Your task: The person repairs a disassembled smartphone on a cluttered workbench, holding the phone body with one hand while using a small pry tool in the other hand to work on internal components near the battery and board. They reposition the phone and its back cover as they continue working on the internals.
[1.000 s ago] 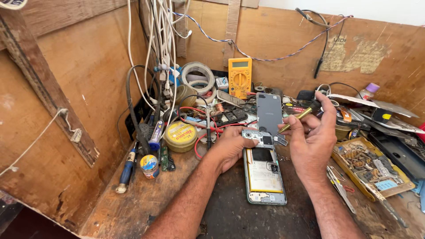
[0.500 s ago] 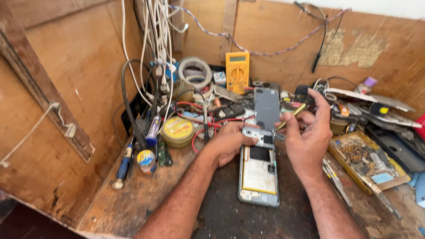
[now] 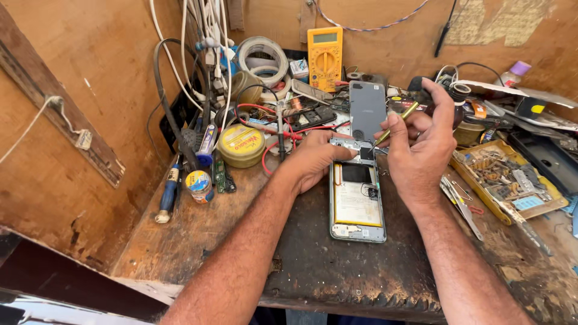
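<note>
Your table [image 3: 198, 241] is worn wood, with a dark mat [image 3: 361, 265] under the work at its centre. On that mat lies the opened phone [image 3: 357, 201], back off, battery showing, its long axis running twelve to six. Its grey back cover [image 3: 367, 109] leans just beyond it at twelve o'clock. Your left hand [image 3: 312, 161] presses down on the phone's upper left corner, at ten o'clock, its grip closed on the frame. Your right hand [image 3: 421, 141], at two o'clock, has its grip pinched on a thin screwdriver [image 3: 394, 126], tip touching the phone's top edge. A yellow multimeter [image 3: 325, 58] stands further at twelve, a round yellow tin [image 3: 241, 144] at ten.
</note>
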A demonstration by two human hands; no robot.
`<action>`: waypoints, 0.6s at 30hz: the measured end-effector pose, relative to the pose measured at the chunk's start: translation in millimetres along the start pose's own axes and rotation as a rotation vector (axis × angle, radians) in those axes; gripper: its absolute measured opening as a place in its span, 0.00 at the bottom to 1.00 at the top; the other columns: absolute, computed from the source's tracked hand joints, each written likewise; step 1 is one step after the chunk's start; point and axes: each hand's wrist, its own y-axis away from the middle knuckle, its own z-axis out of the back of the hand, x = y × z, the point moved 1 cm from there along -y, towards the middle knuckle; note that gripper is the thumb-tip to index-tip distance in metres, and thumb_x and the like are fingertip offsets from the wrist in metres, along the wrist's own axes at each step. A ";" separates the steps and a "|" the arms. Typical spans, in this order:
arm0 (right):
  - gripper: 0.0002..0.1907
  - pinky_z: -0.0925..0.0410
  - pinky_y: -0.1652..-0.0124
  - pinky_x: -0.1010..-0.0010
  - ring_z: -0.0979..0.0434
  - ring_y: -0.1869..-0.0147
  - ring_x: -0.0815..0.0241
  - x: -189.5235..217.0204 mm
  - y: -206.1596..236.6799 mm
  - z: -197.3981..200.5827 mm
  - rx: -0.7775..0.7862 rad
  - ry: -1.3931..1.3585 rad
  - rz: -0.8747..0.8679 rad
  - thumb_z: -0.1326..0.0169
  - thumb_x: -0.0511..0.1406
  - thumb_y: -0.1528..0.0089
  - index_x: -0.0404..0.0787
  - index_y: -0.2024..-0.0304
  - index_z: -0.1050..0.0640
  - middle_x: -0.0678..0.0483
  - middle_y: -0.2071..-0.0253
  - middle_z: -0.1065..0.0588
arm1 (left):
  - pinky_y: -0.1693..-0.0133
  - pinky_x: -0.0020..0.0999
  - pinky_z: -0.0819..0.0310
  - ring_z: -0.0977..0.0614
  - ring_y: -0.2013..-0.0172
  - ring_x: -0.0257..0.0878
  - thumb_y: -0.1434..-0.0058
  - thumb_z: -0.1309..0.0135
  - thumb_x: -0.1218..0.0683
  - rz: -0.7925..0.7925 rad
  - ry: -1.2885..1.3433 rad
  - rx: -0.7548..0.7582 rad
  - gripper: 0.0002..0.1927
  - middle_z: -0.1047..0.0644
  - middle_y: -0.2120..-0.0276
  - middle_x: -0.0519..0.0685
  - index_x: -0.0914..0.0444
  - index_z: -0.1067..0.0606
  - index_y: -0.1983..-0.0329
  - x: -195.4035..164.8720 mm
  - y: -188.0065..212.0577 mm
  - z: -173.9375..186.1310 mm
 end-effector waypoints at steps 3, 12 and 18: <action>0.28 0.20 0.56 0.69 0.17 0.54 0.61 -1.2 2.2 -0.7 -0.033 -0.004 0.029 0.49 0.22 0.25 0.36 0.26 0.43 0.46 0.52 0.21 | 0.56 0.37 0.19 0.16 0.61 0.43 0.44 0.42 0.68 -0.016 -0.018 -0.013 0.16 0.18 0.60 0.57 0.75 0.23 0.51 1.9 -0.5 1.7; 0.26 0.24 0.59 0.72 0.18 0.60 0.63 3.1 19.0 -3.9 -0.034 -0.065 0.042 0.50 0.24 0.22 0.37 0.27 0.45 0.48 0.62 0.21 | 0.56 0.39 0.18 0.15 0.61 0.43 0.45 0.42 0.69 -0.035 -0.027 -0.020 0.19 0.18 0.61 0.57 0.73 0.23 0.49 -7.1 5.8 -4.8; 0.25 0.20 0.55 0.71 0.18 0.55 0.62 -2.7 19.5 -3.7 -0.034 -0.047 0.114 0.49 0.24 0.18 0.38 0.26 0.46 0.47 0.57 0.22 | 0.58 0.39 0.17 0.15 0.63 0.43 0.46 0.44 0.70 -0.005 -0.037 0.006 0.21 0.18 0.61 0.58 0.72 0.22 0.48 -9.2 4.4 -5.2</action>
